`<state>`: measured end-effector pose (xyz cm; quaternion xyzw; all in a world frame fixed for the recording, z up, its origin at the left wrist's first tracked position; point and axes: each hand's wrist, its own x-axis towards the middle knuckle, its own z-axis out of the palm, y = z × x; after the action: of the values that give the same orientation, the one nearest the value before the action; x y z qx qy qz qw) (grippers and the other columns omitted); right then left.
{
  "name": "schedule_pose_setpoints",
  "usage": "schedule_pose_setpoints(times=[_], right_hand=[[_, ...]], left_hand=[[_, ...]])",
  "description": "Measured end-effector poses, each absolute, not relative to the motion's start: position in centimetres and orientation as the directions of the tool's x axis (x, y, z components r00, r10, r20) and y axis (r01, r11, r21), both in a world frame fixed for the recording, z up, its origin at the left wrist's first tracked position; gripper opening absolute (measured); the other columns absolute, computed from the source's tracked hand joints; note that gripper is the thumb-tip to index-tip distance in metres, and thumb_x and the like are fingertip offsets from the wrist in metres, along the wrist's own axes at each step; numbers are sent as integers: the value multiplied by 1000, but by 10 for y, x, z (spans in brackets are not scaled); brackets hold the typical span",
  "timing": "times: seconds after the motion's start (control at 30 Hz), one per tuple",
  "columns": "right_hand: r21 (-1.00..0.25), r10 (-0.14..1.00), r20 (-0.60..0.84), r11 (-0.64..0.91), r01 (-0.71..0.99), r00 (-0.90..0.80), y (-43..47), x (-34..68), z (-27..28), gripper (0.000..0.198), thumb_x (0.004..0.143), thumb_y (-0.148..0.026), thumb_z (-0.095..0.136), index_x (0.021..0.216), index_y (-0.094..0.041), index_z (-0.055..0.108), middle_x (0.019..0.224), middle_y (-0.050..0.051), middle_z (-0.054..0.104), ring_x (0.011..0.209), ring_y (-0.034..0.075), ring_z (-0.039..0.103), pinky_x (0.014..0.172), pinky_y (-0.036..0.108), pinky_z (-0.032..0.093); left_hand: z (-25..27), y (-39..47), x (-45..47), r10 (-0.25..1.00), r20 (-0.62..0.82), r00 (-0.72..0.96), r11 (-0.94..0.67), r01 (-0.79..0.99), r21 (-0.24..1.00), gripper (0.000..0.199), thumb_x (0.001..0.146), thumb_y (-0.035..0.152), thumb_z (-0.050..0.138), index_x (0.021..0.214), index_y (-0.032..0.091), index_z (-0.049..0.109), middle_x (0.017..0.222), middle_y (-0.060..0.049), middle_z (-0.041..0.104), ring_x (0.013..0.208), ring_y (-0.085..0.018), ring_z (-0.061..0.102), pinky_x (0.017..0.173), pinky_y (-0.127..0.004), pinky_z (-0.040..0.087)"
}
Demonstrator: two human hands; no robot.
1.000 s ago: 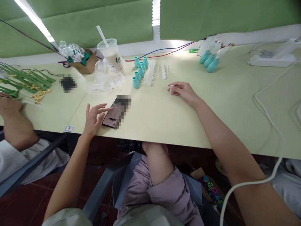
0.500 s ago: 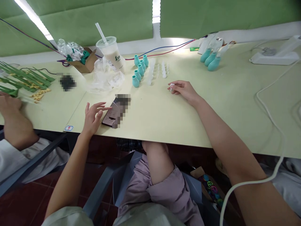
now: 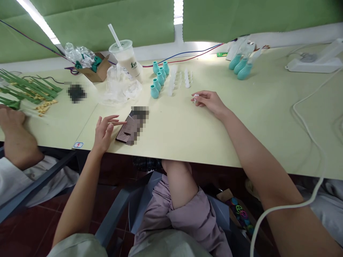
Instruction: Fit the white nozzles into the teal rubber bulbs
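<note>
My left hand point(image 3: 105, 130) is open over a phone point(image 3: 128, 129) lying on the table, its index finger stretched to the screen. Between the thumb and fingers of my right hand point(image 3: 210, 101) is a small white piece point(image 3: 196, 97), mostly covered by the fingers. Beyond the hands stand several teal bulb-shaped pieces point(image 3: 157, 85) in two rows. To the right of them lie rows of small translucent white parts point(image 3: 187, 80). Farther right, three teal bulbs with clear tops point(image 3: 244, 70) lean together.
A drink cup with a straw point(image 3: 125, 60) stands behind a crumpled plastic bag point(image 3: 118, 87). Left of these is a cardboard box point(image 3: 98, 71). A white power strip point(image 3: 313, 65) sits at the far right, its cable crossing my right arm. Another person's arm point(image 3: 20, 137) rests at the left edge.
My left hand has shifted very slightly left, its index finger still at the phone screen. The right hand keeps its place with the white piece.
</note>
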<state>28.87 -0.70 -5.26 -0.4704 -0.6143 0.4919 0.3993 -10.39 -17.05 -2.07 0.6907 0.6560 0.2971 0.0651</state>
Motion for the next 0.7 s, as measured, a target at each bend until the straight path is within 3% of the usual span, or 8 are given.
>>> schedule_pose_setpoints(times=[0.5, 0.57, 0.7], right_hand=[[-980, 970, 25, 71, 184, -242, -6, 289, -52, 31, 74, -47, 70, 93, -22, 67, 97, 6, 71, 79, 15, 63, 72, 28, 53], [-980, 971, 23, 69, 185, -239, -7, 289, -52, 32, 74, -47, 70, 94, -22, 67, 97, 7, 71, 79, 15, 64, 72, 28, 52], [-982, 968, 36, 80, 170, -247, -6, 289, -54, 32, 75, -47, 69, 94, -22, 67, 97, 7, 71, 78, 14, 63, 73, 28, 52]], left_hand=[[-22, -170, -107, 938, 346, -7, -170, 862, 478, 46, 92, 53, 26, 120, 27, 52, 103, -5, 71, 113, -24, 59, 115, -54, 17], [-22, -172, -105, 919, 395, -5, -193, 867, 460, 48, 91, 55, 29, 126, 27, 47, 112, -7, 68, 113, -25, 59, 113, -53, 24], [-21, -177, -92, 822, 567, -60, -228, 877, 424, 66, 88, 57, 42, 142, 25, 23, 136, -9, 51, 117, -26, 55, 106, -47, 35]])
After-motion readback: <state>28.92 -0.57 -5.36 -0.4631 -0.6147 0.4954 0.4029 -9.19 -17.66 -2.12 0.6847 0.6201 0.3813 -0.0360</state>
